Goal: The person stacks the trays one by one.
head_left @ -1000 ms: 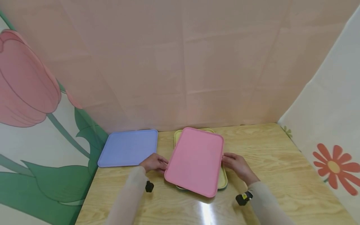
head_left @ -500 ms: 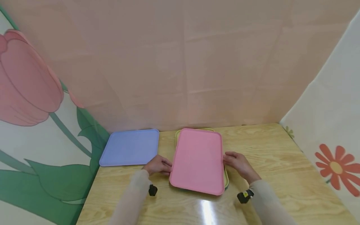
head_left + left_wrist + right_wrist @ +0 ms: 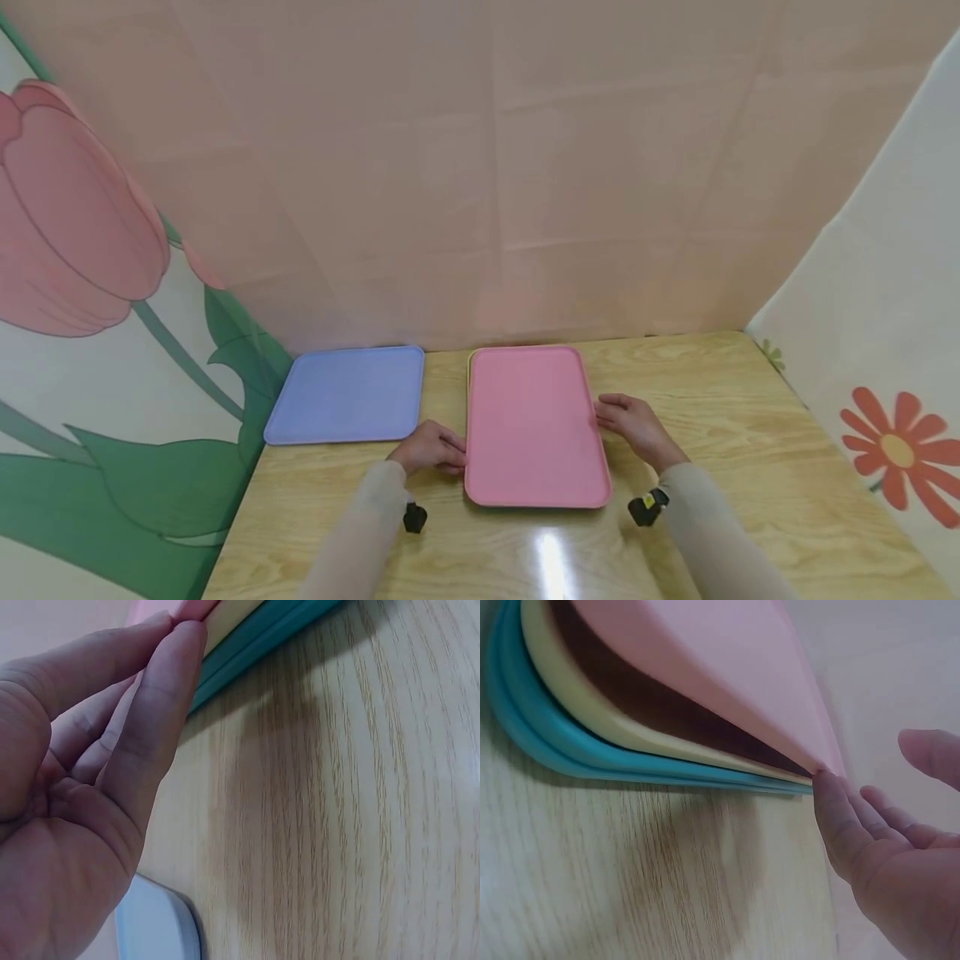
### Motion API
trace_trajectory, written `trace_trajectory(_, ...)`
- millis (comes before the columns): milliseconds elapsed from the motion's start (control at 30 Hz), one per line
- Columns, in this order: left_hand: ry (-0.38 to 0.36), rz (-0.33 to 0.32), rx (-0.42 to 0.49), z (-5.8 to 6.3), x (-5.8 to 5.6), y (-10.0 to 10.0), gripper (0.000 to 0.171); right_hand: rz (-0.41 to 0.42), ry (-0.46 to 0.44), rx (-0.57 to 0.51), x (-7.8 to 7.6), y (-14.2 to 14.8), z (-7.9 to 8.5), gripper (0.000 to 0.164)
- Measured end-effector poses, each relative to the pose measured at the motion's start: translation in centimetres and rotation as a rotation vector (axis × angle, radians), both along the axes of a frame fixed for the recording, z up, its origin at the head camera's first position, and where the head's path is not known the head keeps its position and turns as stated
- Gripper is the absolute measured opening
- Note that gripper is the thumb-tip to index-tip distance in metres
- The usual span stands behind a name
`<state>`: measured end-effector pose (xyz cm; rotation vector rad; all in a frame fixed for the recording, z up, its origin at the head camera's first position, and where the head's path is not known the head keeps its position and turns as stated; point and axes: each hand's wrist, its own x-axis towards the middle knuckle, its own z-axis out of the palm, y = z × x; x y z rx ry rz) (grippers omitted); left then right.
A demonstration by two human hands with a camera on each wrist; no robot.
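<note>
Left hand (image 3: 429, 450) pinches the pink tray (image 3: 534, 429) at its left long edge, thumb and finger clamped on the rim. Right hand (image 3: 637, 429) has its fingers nearly straight, their tips touching the tray's right edge, with the thumb held apart from them. Between the hands, the pink tray lies on top of a stack, its short side toward the person. Beneath it come a cream-yellow tray (image 3: 604, 726) and a teal layer (image 3: 562, 748); whether the teal is one tray or two, I cannot tell. On the right, a dark gap shows between pink and cream. Near the left hand lies a blue tray (image 3: 345, 396), well apart from the stack. Everything rests on a wood-grain table (image 3: 697, 400). Behind hangs a pinkish-beige backdrop (image 3: 465, 167), flanked by a painted tulip (image 3: 82, 208) and a red flower (image 3: 897, 450).
</note>
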<state>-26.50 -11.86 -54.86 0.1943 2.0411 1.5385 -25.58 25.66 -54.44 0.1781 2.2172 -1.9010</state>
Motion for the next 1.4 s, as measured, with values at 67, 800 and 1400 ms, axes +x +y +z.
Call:
trace_trajectory(67,0.002,0.006,-0.004,0.0,0.1,0.1,0.018,-0.006,-0.005,0.011,-0.2,-0.1,0.0,0.052)
trace_trajectory(800,0.024,0.048,-0.049,-0.1,0.4,0.4,0.014,0.017,-0.013,0.05,-1.0,-0.4,-0.1,0.052)
trace_trajectory(1400,0.039,0.058,-0.028,0.5,0.9,0.6,0.014,0.002,0.022,0.076,-0.9,-0.1,-0.3,0.047)
